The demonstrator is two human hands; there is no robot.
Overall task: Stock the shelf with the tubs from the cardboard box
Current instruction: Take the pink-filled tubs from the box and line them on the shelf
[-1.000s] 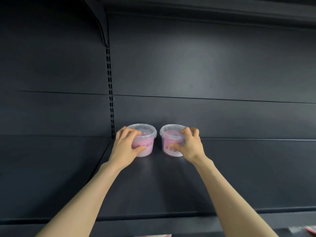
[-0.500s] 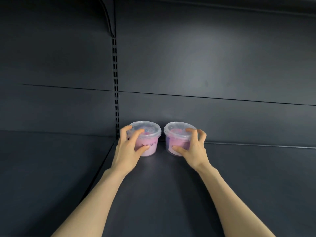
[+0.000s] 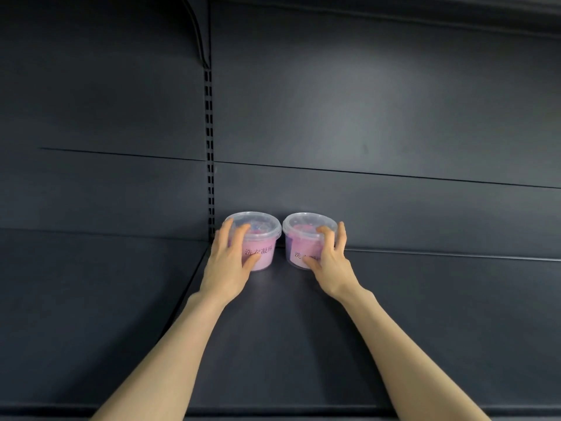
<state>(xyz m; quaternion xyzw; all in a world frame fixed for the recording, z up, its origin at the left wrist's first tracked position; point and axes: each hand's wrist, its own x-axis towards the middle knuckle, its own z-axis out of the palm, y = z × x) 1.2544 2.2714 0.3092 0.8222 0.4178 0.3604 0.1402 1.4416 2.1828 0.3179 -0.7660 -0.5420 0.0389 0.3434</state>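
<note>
Two pink tubs with clear lids stand side by side at the back of the dark shelf (image 3: 425,314), close to the back wall. My left hand (image 3: 230,262) grips the left tub (image 3: 262,243), fingers curled over its lid and thumb on its front. My right hand (image 3: 329,262) grips the right tub (image 3: 299,235) the same way, covering part of its label. A small gap separates the tubs. The cardboard box is out of view.
A slotted metal upright (image 3: 209,153) runs up the back wall just left of the tubs. Another shelf board (image 3: 76,299) adjoins on the left. The shelf's front edge (image 3: 303,410) crosses the bottom of the view.
Both hands have pushed the tubs a little farther back on the shelf. The camera has tilted and moved closer.
</note>
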